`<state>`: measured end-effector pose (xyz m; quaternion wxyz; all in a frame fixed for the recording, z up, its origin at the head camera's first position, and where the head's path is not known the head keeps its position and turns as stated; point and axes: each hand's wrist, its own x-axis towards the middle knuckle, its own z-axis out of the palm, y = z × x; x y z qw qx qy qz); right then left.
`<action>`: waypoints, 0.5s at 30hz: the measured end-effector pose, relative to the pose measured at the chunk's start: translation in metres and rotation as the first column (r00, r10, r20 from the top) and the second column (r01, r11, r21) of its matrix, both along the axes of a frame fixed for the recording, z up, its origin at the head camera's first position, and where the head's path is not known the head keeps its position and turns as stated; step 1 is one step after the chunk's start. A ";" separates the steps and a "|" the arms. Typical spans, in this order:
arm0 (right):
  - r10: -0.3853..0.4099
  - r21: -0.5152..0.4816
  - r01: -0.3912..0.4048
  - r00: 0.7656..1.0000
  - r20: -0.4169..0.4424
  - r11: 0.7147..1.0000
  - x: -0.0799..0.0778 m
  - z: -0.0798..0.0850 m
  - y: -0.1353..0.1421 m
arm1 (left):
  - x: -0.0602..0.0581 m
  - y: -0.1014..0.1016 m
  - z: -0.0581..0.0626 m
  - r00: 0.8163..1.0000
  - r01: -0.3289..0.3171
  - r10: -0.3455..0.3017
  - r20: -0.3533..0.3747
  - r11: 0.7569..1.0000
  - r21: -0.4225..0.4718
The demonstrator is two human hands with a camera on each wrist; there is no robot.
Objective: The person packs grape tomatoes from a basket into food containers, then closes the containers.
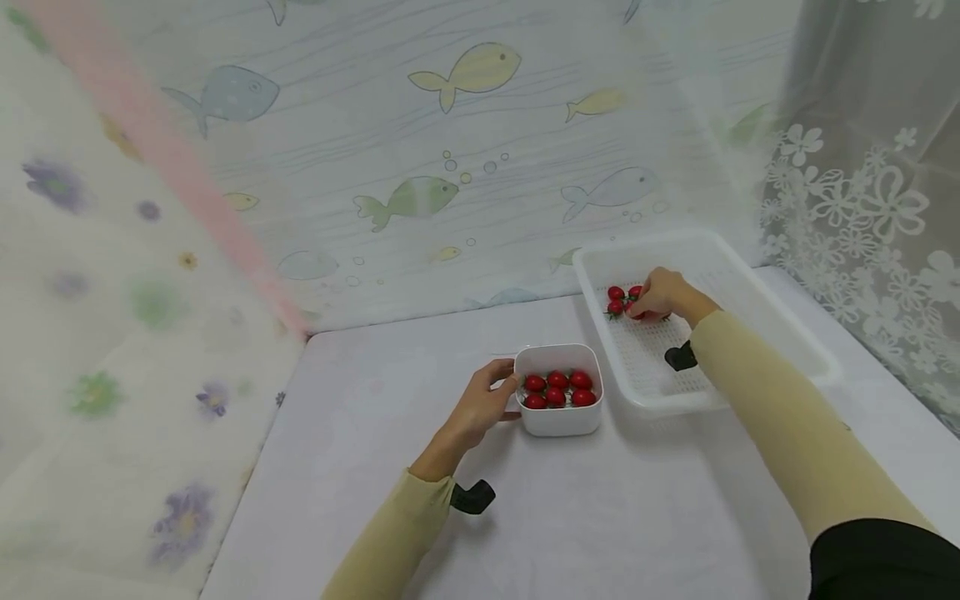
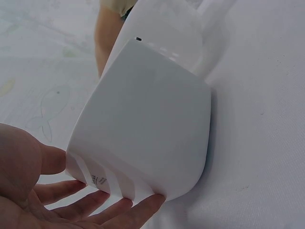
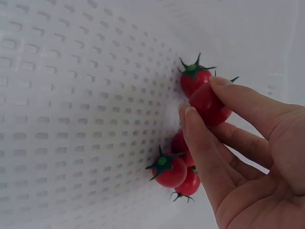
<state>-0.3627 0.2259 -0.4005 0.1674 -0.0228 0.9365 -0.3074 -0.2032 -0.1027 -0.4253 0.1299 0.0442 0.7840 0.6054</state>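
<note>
In the head view, a small white box holds several red cherry tomatoes in two rows. My left hand is at the box's left side; the left wrist view shows its fingertips and thumb touching the outer wall. My right hand reaches into a white perforated basket at the right. Between thumb and fingers it pinches a cherry tomato, seen in the right wrist view. Other cherry tomatoes with green stems lie around that hand on the basket's floor.
The box and basket stand close together on a white tablecloth. A fish-patterned curtain hangs behind the table, a flowered one at the left and lace at the right.
</note>
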 end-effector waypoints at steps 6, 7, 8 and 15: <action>0.046 -0.034 -0.046 0.999 -0.001 0.998 0.003 0.008 0.005 | 0.000 0.001 -0.001 1.000 0.002 -0.002 0.000 1.000 -0.002; 0.052 -0.034 -0.052 0.999 -0.001 0.998 0.004 0.009 0.006 | 0.000 0.001 -0.001 1.000 0.004 -0.004 -0.001 1.000 -0.003; 0.056 -0.036 -0.056 0.998 0.001 0.998 0.005 0.011 0.007 | 0.000 0.001 -0.001 1.000 0.005 -0.005 -0.003 1.000 -0.003; 0.053 -0.045 -0.053 0.999 0.000 0.998 0.012 0.020 0.013 | 0.002 0.002 0.001 1.000 0.001 -0.001 -0.001 1.000 0.000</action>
